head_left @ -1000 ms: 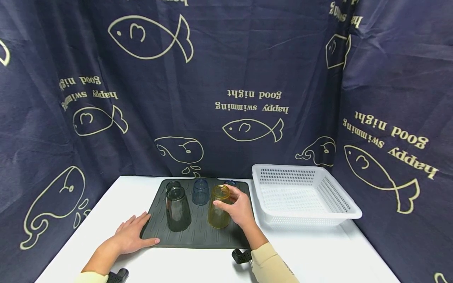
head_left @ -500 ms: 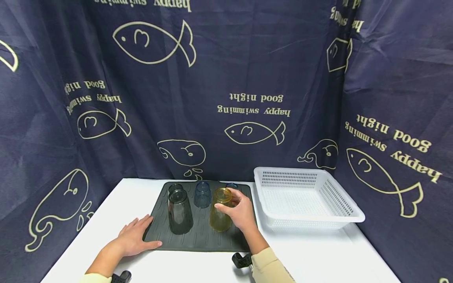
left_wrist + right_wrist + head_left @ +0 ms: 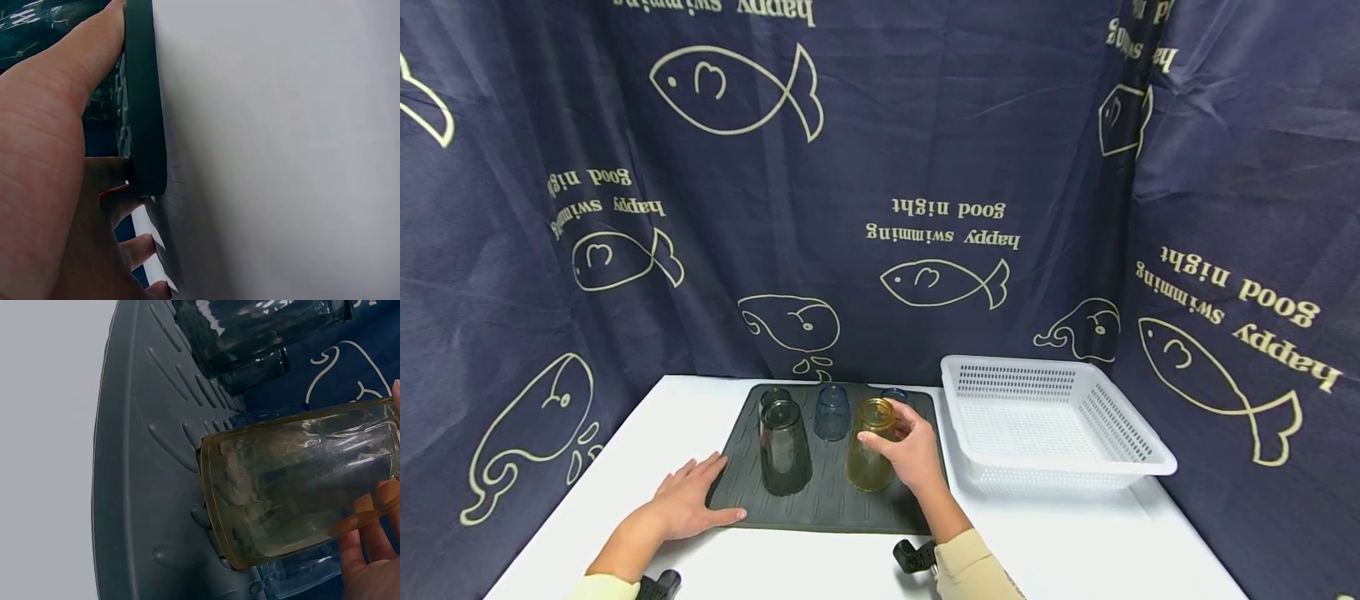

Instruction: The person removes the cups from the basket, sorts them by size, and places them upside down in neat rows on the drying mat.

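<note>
My right hand (image 3: 917,450) grips an amber glass (image 3: 868,467) near its top, thumb on the near left side and fingers around the far right. This glass stands wider end down on a dark grey ridged drying mat (image 3: 835,514); in the right wrist view its rim (image 3: 219,506) meets the ridges. My left hand (image 3: 685,504) rests at the mat's front left corner, thumb on the front edge and fingers spread along the left side. A tall smoky grey glass (image 3: 786,462) stands between the hands, also wider end down.
Behind are a small smoky glass (image 3: 774,394), a short blue glass (image 3: 832,417) and another blue glass (image 3: 895,393), mostly hidden by my right hand and the amber glass. A white perforated basket (image 3: 1075,468) stands right of the mat. Dark blue fish-print curtain (image 3: 940,333) encloses the table.
The head view has shifted slightly. Both hands and the glasses keep their places on the mat.
</note>
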Demonstrator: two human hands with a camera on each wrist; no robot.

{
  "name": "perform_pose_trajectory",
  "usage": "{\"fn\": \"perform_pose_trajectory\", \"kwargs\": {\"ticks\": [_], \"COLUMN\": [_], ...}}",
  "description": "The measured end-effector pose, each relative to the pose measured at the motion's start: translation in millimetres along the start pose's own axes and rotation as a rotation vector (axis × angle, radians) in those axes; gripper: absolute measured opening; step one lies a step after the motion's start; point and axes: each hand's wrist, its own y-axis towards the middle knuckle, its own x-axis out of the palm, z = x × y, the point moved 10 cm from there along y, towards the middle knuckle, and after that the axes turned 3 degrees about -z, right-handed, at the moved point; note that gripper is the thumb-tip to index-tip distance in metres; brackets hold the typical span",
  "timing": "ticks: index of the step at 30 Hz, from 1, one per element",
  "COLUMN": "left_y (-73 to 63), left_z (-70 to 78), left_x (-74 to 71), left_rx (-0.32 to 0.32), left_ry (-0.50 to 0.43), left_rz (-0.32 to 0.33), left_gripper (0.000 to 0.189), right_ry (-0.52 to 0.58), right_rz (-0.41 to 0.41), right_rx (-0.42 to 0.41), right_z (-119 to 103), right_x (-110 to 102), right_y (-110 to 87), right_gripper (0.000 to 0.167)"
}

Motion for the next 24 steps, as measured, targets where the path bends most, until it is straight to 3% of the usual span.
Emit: {"fn": "perform_pose_trajectory", "kwargs": {"ticks": [9, 15, 19, 24], "left_y": [-0.2, 1.8, 6.1, 10.6], "left_z": [-7.2, -2.6, 1.2, 12.7], "left_x": [-4.7, -14.6, -28.9, -61.0], "left_rx": [-0.004, 0.040, 0.072, 0.144], "left_ry": [-0.001, -0.028, -0.004, 0.040], "left_rz": [0.017, 0.039, 0.117, 0.292], "left_gripper": [0.108, 0.100, 0.085, 0.061], "right_ry": [-0.001, -0.025, -0.027, 0.005], "right_rz": [-0.003, -0.027, -0.075, -0.112], "right_rx": [-0.031, -0.049, -0.044, -0.059], "right_z": [-9, -13, -13, -19], "right_x": [5, 5, 2, -11], "right_y": [-1.4, -3.4, -5.3, -4.5], "right_gripper": [0.067, 0.070, 0.069, 0.067]}}
